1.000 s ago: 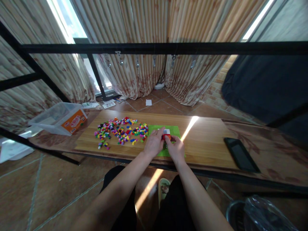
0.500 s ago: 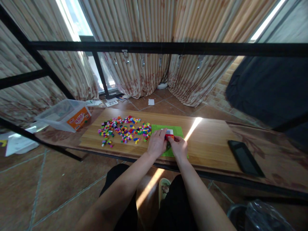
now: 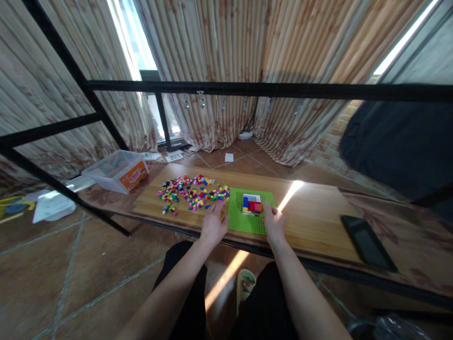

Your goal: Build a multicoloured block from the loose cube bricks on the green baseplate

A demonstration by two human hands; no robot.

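- Both hands have moved apart since the earlier frame, where they were closed around the brick build (image 3: 252,204); it now sits uncovered.
- Brick build: low block, white, blue, red and orange showing on top, standing on the green baseplate (image 3: 246,225). Neither hand appears to grip it. Risk: any brick not fully pressed home could tilt or pop up if its neighbour gets pushed; seating can't be checked at this size.
- Right hand (image 3: 275,224): at the baseplate's right side, just beside the build, fingers bent. Can't tell if it pinches a piece. Risk: a sideways nudge from the fingertips might shear upper bricks loose.
- Left hand (image 3: 214,224): at the baseplate's left edge, near the loose bricks (image 3: 171,193), fingers bent; can't tell whether anything is between them. Risk: dragging across that edge could slide the plate, since no clamp is visible.
- Loose bricks: mixed colours, scattered left of the plate on the wooden table (image 3: 314,217). Risk: small and crowded, so a careless sweep could carry strays off the near edge.
- Dark tablet (image 3: 368,242): right end, well apart from both hands; low risk.
- Clear bin (image 3: 104,171): left end, beyond the bricks; unlikely to interfere.
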